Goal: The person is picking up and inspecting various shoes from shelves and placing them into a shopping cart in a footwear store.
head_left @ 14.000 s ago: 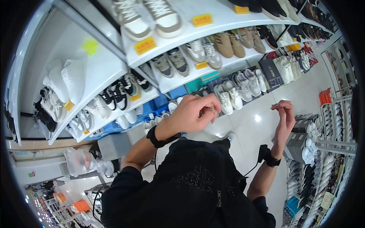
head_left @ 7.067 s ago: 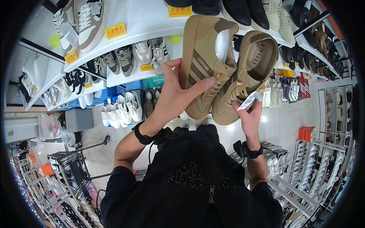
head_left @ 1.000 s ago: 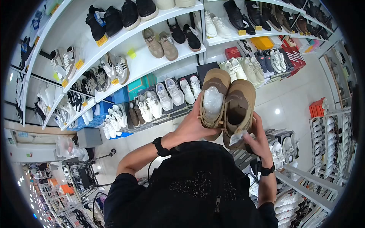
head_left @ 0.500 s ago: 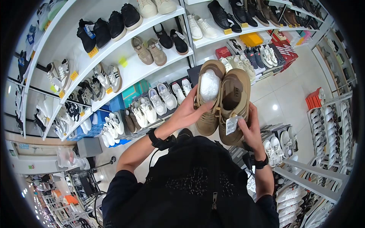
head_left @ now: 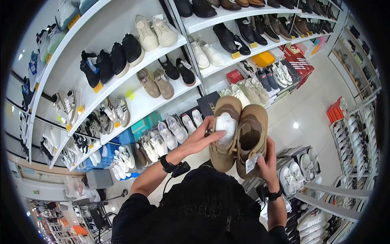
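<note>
Shifted lower in view, two tan leather-look lace-up shoes (head_left: 247,134) lay toes toward their holder, clamped between left hand (head_left: 202,138) and right hand (head_left: 268,166).

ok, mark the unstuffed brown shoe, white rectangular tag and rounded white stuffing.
Unstuffed brown shoe (head_left: 250,137), head view: inside its opening.
White rectangular tag (head_left: 251,163), head view: face.
Rounded white stuffing (head_left: 226,124), head view: exposed surface.

Head-worn view looks forward and down, close above hands (head_left: 200,140).
</note>
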Demonstrator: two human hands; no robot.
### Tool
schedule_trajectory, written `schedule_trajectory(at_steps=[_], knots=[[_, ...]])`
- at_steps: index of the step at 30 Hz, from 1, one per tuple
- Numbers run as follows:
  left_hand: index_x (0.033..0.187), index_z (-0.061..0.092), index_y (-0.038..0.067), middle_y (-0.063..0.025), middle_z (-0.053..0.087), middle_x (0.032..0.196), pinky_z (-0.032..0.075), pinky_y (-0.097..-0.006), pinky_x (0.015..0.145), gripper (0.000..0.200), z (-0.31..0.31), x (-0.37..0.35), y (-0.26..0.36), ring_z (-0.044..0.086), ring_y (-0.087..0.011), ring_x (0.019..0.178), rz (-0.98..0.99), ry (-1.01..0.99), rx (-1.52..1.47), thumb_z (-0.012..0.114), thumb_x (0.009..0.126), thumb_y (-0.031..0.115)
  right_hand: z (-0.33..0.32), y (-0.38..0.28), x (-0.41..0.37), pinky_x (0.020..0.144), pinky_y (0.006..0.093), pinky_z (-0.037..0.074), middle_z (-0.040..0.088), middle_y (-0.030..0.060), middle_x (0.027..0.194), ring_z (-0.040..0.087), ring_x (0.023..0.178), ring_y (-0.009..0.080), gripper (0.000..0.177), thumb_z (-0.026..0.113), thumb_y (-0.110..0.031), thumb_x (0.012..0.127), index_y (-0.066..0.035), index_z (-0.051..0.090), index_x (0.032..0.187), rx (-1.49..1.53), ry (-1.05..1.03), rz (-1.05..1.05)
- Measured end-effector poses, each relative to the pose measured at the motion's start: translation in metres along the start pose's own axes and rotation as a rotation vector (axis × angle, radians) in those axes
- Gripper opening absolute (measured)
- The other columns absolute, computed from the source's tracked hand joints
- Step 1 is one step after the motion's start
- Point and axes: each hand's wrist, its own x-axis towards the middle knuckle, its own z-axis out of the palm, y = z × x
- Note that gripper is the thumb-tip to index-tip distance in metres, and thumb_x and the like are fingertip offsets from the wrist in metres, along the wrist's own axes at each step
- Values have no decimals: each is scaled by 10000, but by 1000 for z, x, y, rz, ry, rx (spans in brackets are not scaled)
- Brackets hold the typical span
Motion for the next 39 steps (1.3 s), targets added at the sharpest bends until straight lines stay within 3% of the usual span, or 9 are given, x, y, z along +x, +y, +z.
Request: schedule_trajectory(at_steps=[5, 11, 15, 19, 21, 22, 27, 33, 39], knots=[[1411, 423, 8, -57, 556, 1212, 450, -274, 882, 491, -10, 43, 9, 519, -114, 1029, 59, -42, -132, 473, 1062, 350, -30, 8, 28, 1138, 361, 290, 422, 154, 1435, 399, 1351, 236, 760, 630, -363, 937, 37, 285, 1483, 57, 16, 56], [1448, 385, 45, -53, 516, 1348, 422, -270, 974, 408, -16, 115, 0, 492, -117, 1222, 218, -190, -175, 436, 1044, 23, -73, 1, 80, 1144, 349, 267, 416, 140, 1456, 381, 1374, 226, 864, 597, -551, 932, 31, 290, 1492, 54, 28, 131], [1516, 282, 41, -86, 442, 1451, 332, -329, 1118, 487, -16, 161, -6, 404, -154, 1336, 307, -283, -206, 441, 1070, 154, -96, 4, 121, 1156, 356, 247, 405, 143, 1473, 364, 1392, 232, 941, 560, -631, 923, 41, 257, 1509, 80, -21, 88], [1569, 150, 25, -121, 316, 1573, 278, -353, 1176, 618, -10, 187, -14, 333, -195, 1418, 188, -438, -257, 290, 1095, 395, -106, 27, 146, 1178, 367, 212, 330, 164, 1550, 300, 1446, 259, 888, 416, -610, 997, 48, 180, 1545, -31, 25, 0], [1567, 152, 29, -117, 326, 1562, 291, -359, 1181, 673, -6, 193, -20, 356, -196, 1408, -90, -439, -509, 242, 1080, 486, -119, 21, 166, 1179, 368, 208, 340, 161, 1546, 304, 1443, 258, 832, 339, -591, 1026, 49, 201, 1539, 0, -102, 17], [1569, 161, 53, -113, 333, 1557, 306, -360, 1181, 698, -4, 196, -9, 378, -199, 1399, -23, -416, -547, 219, 1068, 535, -117, 27, 174, 1172, 364, 222, 374, 151, 1523, 328, 1424, 244, 815, 315, -595, 1028, 44, 236, 1527, -46, -20, 70], [1553, 208, 48, -108, 406, 1505, 370, -345, 1136, 678, -1, 224, 5, 449, -185, 1342, 16, -225, -614, 254, 1072, 524, -131, 29, 221, 1171, 358, 229, 379, 141, 1517, 313, 1429, 227, 758, 344, -548, 1039, 20, 244, 1530, 158, -192, 132], [1537, 256, 44, -103, 454, 1466, 396, -346, 1108, 679, 19, 253, 31, 488, -182, 1304, -46, 28, -575, 286, 1066, 532, -164, 29, 262, 1177, 362, 228, 332, 129, 1554, 295, 1444, 228, 961, 564, -595, 940, 3, 145, 1565, 164, -315, 171], [1549, 234, 71, -96, 435, 1482, 390, -346, 1112, 664, 63, 307, 48, 480, -183, 1308, -5, 144, -501, 268, 1069, 528, -236, 53, 311, 1160, 351, 264, 341, 131, 1549, 324, 1430, 222, 905, 530, -544, 980, 24, 136, 1564, 118, -334, 151]])
